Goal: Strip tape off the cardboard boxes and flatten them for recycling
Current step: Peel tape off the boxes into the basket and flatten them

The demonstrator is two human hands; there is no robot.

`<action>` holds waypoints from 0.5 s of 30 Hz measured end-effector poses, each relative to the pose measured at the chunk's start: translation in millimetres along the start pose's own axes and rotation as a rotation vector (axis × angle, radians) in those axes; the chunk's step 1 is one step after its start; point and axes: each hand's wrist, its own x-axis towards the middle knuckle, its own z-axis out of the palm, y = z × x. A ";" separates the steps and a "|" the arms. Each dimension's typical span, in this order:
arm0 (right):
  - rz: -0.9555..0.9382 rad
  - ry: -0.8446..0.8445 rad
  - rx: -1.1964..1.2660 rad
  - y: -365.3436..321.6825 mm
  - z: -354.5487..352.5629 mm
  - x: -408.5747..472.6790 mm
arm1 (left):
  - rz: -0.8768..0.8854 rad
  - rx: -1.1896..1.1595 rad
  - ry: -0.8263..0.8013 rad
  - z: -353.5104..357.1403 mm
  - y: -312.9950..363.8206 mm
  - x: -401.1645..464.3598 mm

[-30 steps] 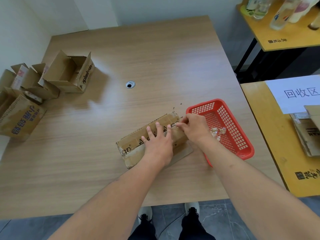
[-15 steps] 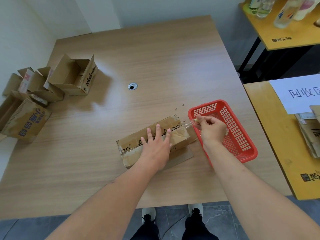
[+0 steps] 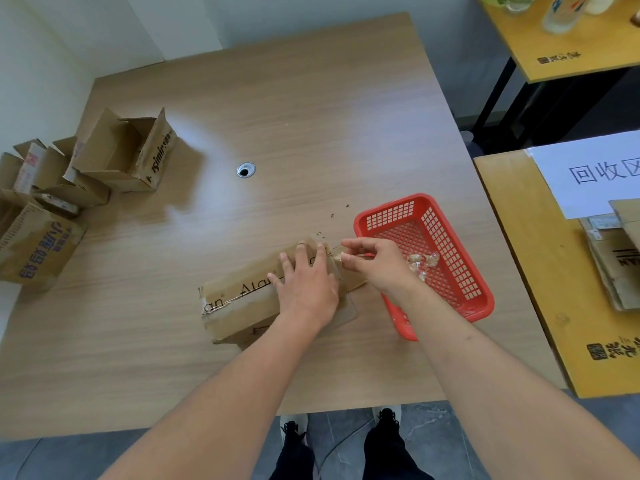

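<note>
A long brown cardboard box (image 3: 242, 303) lies on its side near the front of the wooden table (image 3: 277, 116), with clear tape along its top seam. My left hand (image 3: 306, 284) presses flat on the box's right half, fingers spread. My right hand (image 3: 375, 263) sits at the box's right end, thumb and fingers pinched on a strip of clear tape (image 3: 337, 252) lifted off the corner. Right beside it stands a red plastic basket (image 3: 450, 237) holding a crumpled wad of tape (image 3: 424, 261).
Three open cardboard boxes (image 3: 128, 154) cluster at the table's left edge. A cable hole (image 3: 246, 169) sits mid-table. A yellow side table (image 3: 554, 289) at right holds a paper sign and flattened cardboard (image 3: 620, 258). Bottles stand on another yellow table (image 3: 561, 46) behind.
My right hand pulled the tape end away from the box corner toward the basket, then came back close to the corner, still pinching it. The left hand stayed pressed on the box.
</note>
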 end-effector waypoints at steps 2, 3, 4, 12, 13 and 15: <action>0.050 -0.043 0.045 4.7 -2.2 0.1 | -0.006 0.013 0.005 3.9 -0.3 2.0; 0.082 -0.066 0.067 4.9 -1.1 -0.7 | -0.002 0.019 0.008 4.8 -1.2 2.6; 0.107 -0.090 0.073 5.1 0.7 -1.0 | 0.007 0.027 0.008 5.7 -2.4 2.8; 0.026 -0.072 -0.072 9.1 7.0 5.8 | 0.048 0.065 0.003 8.7 -7.7 0.4; 0.049 -0.064 -0.053 6.2 7.7 5.4 | 0.055 0.063 0.004 9.3 -9.5 0.4; 0.134 -0.036 0.040 2.3 9.4 6.8 | 0.078 0.063 0.005 11.0 -15.6 -0.2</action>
